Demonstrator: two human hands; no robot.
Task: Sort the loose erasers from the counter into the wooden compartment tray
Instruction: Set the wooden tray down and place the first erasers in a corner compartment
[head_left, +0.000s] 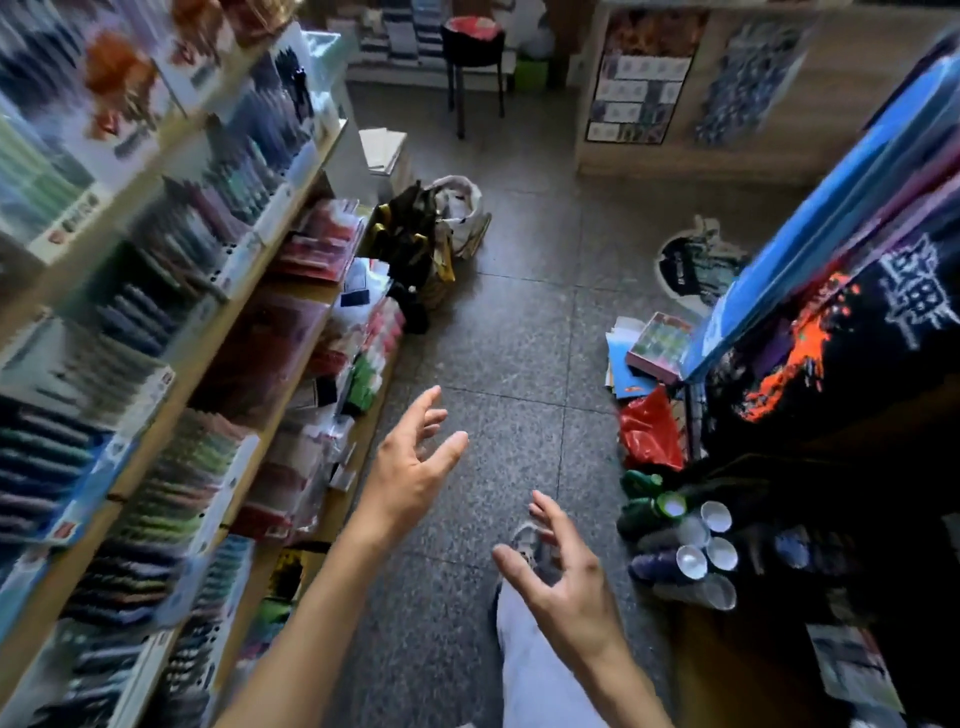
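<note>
Both of my hands hang in the air over the grey tiled aisle floor and hold nothing. My left hand (410, 462) is raised beside the left shelving, fingers spread and relaxed. Lower and to the right, my right hand (558, 566) has loosely spread fingers above my leg and shoe. No erasers, counter or wooden compartment tray can be made out in the head view. The left side of the picture is blurred.
Tiered wooden shelves (171, 395) packed with pens and stationery line the left. Bags (436, 234) sit on the floor ahead. Books (654, 348), a red bag (649, 431) and rolled tubes (691, 551) crowd the right. A black stool (472, 57) stands at the back.
</note>
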